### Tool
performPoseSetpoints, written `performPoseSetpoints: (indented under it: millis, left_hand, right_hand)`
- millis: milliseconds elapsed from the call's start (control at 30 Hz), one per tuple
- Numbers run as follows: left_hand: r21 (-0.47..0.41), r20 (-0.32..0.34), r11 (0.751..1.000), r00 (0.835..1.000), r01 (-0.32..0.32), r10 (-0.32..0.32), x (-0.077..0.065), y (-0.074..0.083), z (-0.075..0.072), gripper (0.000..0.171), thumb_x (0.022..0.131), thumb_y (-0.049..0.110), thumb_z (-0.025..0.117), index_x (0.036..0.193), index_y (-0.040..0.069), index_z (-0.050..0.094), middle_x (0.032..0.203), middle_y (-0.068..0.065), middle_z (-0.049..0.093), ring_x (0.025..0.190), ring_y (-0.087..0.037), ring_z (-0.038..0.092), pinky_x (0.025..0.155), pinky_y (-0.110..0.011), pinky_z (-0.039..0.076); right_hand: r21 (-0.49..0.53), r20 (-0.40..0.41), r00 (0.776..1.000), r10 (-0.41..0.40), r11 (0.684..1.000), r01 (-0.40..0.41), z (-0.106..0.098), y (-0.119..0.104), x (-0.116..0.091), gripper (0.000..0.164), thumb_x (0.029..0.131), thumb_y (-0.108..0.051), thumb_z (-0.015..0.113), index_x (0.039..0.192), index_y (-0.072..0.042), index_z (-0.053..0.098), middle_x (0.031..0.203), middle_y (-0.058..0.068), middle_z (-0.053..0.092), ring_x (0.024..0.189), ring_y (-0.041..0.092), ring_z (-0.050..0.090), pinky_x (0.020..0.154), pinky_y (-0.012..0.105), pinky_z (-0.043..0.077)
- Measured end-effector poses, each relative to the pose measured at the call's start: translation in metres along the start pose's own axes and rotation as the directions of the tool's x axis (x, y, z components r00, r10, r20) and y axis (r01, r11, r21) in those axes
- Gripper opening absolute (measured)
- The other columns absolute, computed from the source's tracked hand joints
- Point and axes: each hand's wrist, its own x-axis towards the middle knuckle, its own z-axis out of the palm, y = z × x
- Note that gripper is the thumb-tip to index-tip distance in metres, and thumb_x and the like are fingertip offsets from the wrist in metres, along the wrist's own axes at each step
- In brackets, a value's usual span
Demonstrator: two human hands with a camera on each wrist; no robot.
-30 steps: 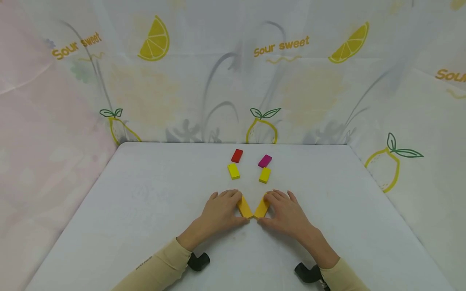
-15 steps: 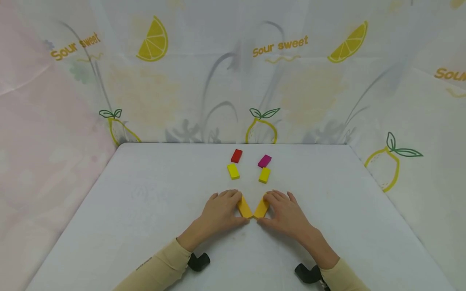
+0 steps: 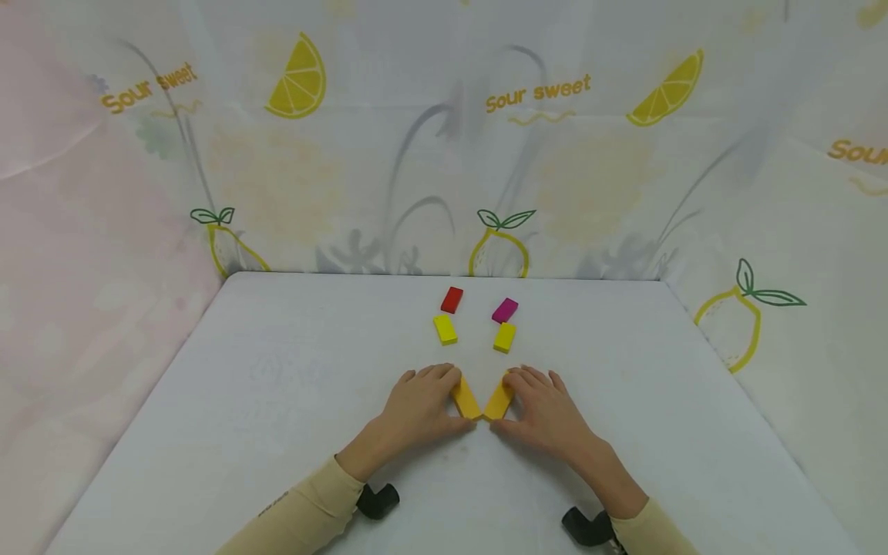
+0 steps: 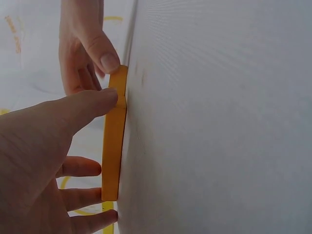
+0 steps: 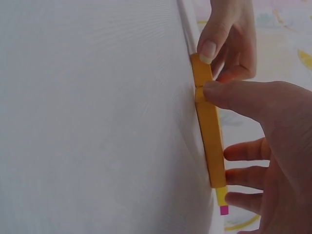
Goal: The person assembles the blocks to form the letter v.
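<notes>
Two orange-yellow rectangular blocks lie flat on the white table, their near ends meeting in a V in the head view. My left hand (image 3: 419, 405) holds the left orange block (image 3: 467, 399) between its thumb at the near end and fingers at the far end. In the same way, my right hand (image 3: 548, 408) grips the right orange block (image 3: 499, 401). Both wrist views show each thumb at its block's near end, close to the joint. Beyond the hands lie a left yellow block (image 3: 445, 329) and a right yellow block (image 3: 504, 338).
A red block (image 3: 452, 300) lies behind the left yellow one, and a magenta block (image 3: 505, 310) behind the right one. The white table (image 3: 277, 401) ends at a lemon-printed cloth backdrop (image 3: 388, 154). Dark curved pieces (image 3: 378, 501) show beneath both wrists.
</notes>
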Motion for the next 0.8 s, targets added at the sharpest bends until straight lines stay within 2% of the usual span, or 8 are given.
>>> performPoseSetpoints:
  millis: [267, 567, 800]
  left_hand:
    - [-0.003, -0.001, 1.0, 1.0, 0.001, -0.001, 0.0005, -0.0002, -0.0004, 0.058, 0.078, 0.062, 0.073, 0.115, 0.02, 0.058, 0.137, -0.003, 0.06, 0.126, -0.025, 0.058, 0.101, -0.053, 0.046]
    - [0.004, 0.017, 1.0, 1.0, 0.008, -0.009, 0.0001, -0.0016, 0.0004, 0.064, 0.079, 0.064, 0.071, 0.122, 0.019, 0.059, 0.141, -0.005, 0.058, 0.131, -0.025, 0.055, 0.105, -0.057, 0.043]
    - [0.047, -0.004, 0.999, 1.0, -0.018, 0.018, -0.0016, -0.0048, 0.0022, 0.069, 0.081, 0.066, 0.067, 0.129, 0.018, 0.057, 0.149, -0.007, 0.051, 0.142, -0.032, 0.043, 0.112, -0.06, 0.036]
  right_hand:
    - [0.008, -0.002, 1.0, -0.007, 1.0, 0.007, 0.0007, 0.0016, 0.0002, 0.059, 0.078, -0.052, 0.078, 0.121, -0.016, 0.062, 0.136, 0.005, 0.06, 0.137, 0.032, 0.048, 0.111, 0.069, 0.028]
    - [0.023, -0.003, 1.0, -0.015, 1.0, 0.015, -0.0001, 0.0027, 0.0011, 0.057, 0.077, -0.052, 0.079, 0.119, -0.017, 0.063, 0.138, 0.006, 0.059, 0.138, 0.032, 0.046, 0.111, 0.069, 0.028]
    - [0.024, 0.005, 1.0, -0.021, 0.999, 0.021, -0.0039, 0.0028, 0.0021, 0.057, 0.079, -0.054, 0.076, 0.121, -0.018, 0.062, 0.144, 0.008, 0.055, 0.14, 0.034, 0.044, 0.112, 0.069, 0.027]
